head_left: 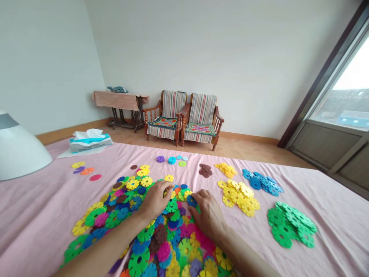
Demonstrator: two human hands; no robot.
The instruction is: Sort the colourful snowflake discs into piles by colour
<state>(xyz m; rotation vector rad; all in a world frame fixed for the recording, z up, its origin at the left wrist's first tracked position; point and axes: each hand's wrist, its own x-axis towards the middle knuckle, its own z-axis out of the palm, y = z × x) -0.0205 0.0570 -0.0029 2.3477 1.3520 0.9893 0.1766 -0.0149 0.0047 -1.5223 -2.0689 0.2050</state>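
A wide mixed pile of notched plastic discs (snowflake building discs) (140, 261) in many colours spreads over the pink cloth in front of me. My left hand (155, 200) is over the pile's far part, fingers curled with the thumb close to them; what they hold, if anything, is hidden. To its right, my right hand (209, 213) grips a blue disc (191, 201) between thumb and fingers. Single-colour heaps lie beyond and to the right: brown discs (205, 170), yellow discs (236, 194), blue discs (263, 182) and green discs (291, 225).
Small groups of purple discs (160, 159) and light blue discs (172, 160) lie near the far edge. A tissue box (90, 144) and a large white object (20, 150) stand at left. Past the pink cloth (323, 188) are two wooden chairs (184, 115) and a cloth-covered sewing table (117, 100).
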